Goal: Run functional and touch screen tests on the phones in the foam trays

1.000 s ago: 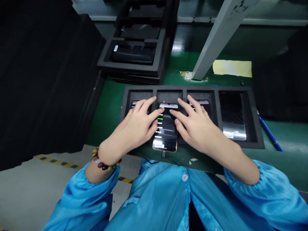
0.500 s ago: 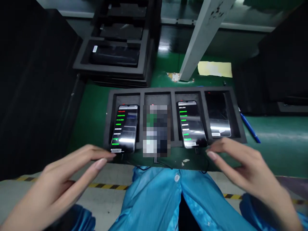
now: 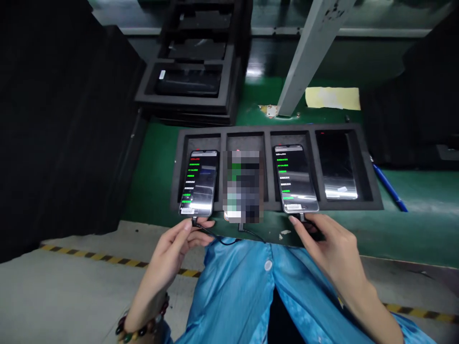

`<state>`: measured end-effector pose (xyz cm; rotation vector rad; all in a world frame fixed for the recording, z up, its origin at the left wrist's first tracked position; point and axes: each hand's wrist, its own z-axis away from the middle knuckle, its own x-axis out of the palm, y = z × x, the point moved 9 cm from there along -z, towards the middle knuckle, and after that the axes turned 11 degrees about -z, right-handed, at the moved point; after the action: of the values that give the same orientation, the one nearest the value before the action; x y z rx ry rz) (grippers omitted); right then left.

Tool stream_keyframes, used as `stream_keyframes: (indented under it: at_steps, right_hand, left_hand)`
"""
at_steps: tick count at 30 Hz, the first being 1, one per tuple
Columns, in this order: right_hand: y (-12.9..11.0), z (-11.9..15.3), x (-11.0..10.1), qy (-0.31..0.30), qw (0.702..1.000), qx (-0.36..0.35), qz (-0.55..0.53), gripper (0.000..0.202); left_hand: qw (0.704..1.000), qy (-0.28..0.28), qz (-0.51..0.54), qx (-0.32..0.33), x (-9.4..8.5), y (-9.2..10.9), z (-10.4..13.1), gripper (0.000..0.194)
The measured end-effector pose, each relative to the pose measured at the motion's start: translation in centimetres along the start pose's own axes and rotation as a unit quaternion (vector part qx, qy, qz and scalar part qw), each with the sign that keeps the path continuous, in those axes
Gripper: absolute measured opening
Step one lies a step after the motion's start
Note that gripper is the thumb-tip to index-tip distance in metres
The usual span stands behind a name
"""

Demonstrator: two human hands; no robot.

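A black foam tray [image 3: 267,143] holds several smartphones in its compartments. My left hand [image 3: 179,246] is at the lower edge of the leftmost phone [image 3: 199,184], its thumb and fingers closed around a black cable plug [image 3: 194,221] there. At the bottom of the third phone [image 3: 297,179], my right hand [image 3: 332,243] has thumb and forefinger on either side of another cable plug [image 3: 301,217]. Both lit screens show a list of green and white text lines. Between them lies a blurred-out phone [image 3: 244,186] with a cable at its lower end. A dark-screened phone [image 3: 337,165] rests in the rightmost compartment.
Stacked black foam trays [image 3: 147,93] with a phone [image 3: 188,82] on top stand at the back left. A grey metal post [image 3: 304,62] rises behind the tray. Yellow paper [image 3: 332,98] and a blue pen [image 3: 389,186] lie on the green bench [image 3: 412,229].
Both hands have moved inward to the bottom ends of the first and third phones and closed on the cable plugs. The view has shifted, so the tray appears further right.
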<state>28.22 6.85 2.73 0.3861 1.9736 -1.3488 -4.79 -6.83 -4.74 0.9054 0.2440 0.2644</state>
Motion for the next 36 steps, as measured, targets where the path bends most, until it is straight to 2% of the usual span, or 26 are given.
stream_keyframes:
  at_steps: [5, 10, 13, 16, 19, 21, 24, 26, 29, 31, 36]
  right_hand:
    - [0.1, 0.1, 0.7, 0.001, 1.000, 0.021, -0.010, 0.027]
    - [0.2, 0.3, 1.1, 0.052, 0.998, -0.007, 0.021, 0.031]
    - [0.1, 0.5, 0.8, 0.078, 0.997, -0.015, -0.017, 0.038]
    - [-1.2, 0.8, 0.9, 0.053, 0.995, -0.042, -0.078, 0.035]
    - [-3.4, 0.9, 2.3, -0.007, 0.990, -0.075, -0.116, 0.030]
    - [-4.8, 0.7, 3.7, -0.041, 0.991, -0.082, -0.099, 0.032]
    - [-6.5, 0.1, 6.5, -0.094, 0.992, -0.077, -0.017, 0.043]
    - [-7.4, -0.5, 8.5, -0.144, 0.987, -0.071, 0.027, 0.046]
    - [-8.3, -1.3, 10.5, -0.202, 0.977, -0.056, 0.049, 0.046]
    - [-8.6, -1.9, 11.2, -0.211, 0.975, -0.043, 0.048, 0.046]
    - [-8.9, -2.8, 11.7, -0.183, 0.982, -0.043, 0.029, 0.036]
  left_hand:
    - [0.997, 0.039, 0.066, 0.003, 1.5, 0.7, -0.3, 0.047]
    - [0.979, 0.140, 0.145, -0.040, 2.4, -0.5, -0.4, 0.037]
    - [0.967, 0.192, 0.167, -0.032, 2.8, -0.7, -0.2, 0.036]
    - [0.957, 0.229, 0.178, -0.015, 3.0, -0.5, 0.2, 0.038]
    - [0.950, 0.250, 0.185, 0.008, 3.4, -0.3, 0.7, 0.043]
    - [0.954, 0.235, 0.186, 0.023, 4.1, -0.4, 0.8, 0.046]
    - [0.975, 0.166, 0.141, 0.041, 5.8, -0.5, 0.6, 0.043]
    - [0.990, 0.117, 0.077, 0.033, 6.8, -0.7, 0.4, 0.039]
    - [0.996, 0.089, 0.019, 0.007, 7.4, -1.1, 0.1, 0.051]
    - [0.996, 0.083, 0.024, 0.016, 7.4, -0.7, 0.0, 0.050]
    - [0.997, 0.067, 0.021, 0.041, 7.3, 0.5, -0.1, 0.042]
